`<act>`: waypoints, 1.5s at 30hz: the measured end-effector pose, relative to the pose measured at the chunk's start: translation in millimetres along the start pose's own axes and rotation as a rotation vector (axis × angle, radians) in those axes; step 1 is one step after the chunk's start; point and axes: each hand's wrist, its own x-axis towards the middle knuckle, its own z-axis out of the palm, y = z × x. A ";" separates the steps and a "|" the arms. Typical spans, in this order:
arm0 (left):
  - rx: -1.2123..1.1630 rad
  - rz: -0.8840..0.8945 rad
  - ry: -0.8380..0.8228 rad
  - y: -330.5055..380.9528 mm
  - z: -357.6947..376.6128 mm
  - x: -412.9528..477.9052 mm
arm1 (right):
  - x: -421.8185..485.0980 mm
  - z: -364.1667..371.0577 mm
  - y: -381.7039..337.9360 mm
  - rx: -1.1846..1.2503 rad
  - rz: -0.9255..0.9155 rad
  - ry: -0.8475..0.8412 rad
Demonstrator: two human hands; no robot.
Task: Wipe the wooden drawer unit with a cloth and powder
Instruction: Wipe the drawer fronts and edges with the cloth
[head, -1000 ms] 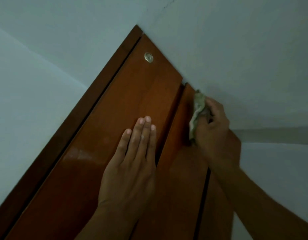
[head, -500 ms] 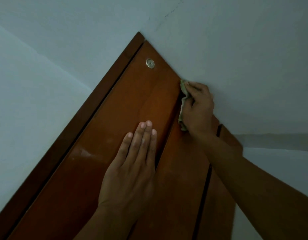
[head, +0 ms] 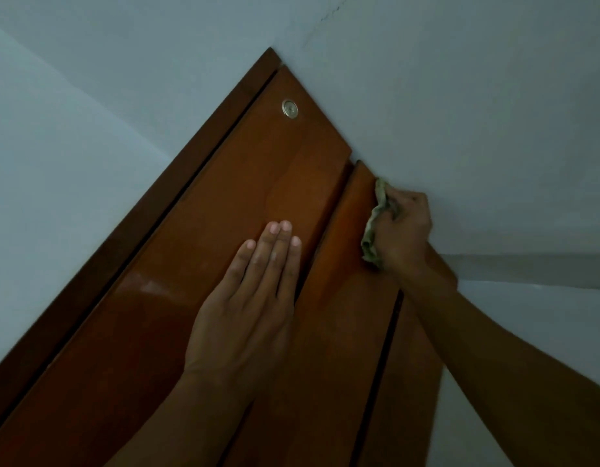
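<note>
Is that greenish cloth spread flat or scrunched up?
Scrunched up: the cloth shows as a crumpled wad, with the right hand curling its fingers round it against the wooden unit.

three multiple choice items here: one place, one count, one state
1. The crumpled pale green cloth is: A lying on the floor; B gripped in the right hand against the reddish-brown wooden unit; C hanging on a hook.
2. Visible round silver metal fittings: A one; B two; C four.
3. The left hand is: A fisted; B holding a tin; C flat on the wood, fingers straight.
Answers: B, fingers curl round it; A, one disc near the top corner; C, palm lies on the unit.
</note>
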 end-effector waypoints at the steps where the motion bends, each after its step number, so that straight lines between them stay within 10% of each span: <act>1: -0.003 0.012 -0.005 -0.3 0.7 -0.8 | -8.9 -1.5 -5.2 0.021 0.007 0.006; 6: -0.005 0.039 0.003 1.3 0.2 -1.7 | -48.5 10.6 -29.8 0.004 -0.384 -0.071; 21: 0.038 0.064 -0.047 7.2 -2.9 -1.3 | -55.8 -51.1 66.2 -0.266 0.061 -0.133; 27: 0.084 0.070 -0.228 31.4 -5.2 -27.2 | -154.2 -52.7 22.2 -0.385 -0.209 -0.176; 36: -0.089 0.054 -0.397 79.5 9.7 -96.9 | -190.7 -60.5 65.4 -0.436 -0.074 -0.228; 45: -0.722 -0.178 -0.469 171.5 21.7 -204.0 | -199.4 -115.1 31.9 0.631 1.090 -0.350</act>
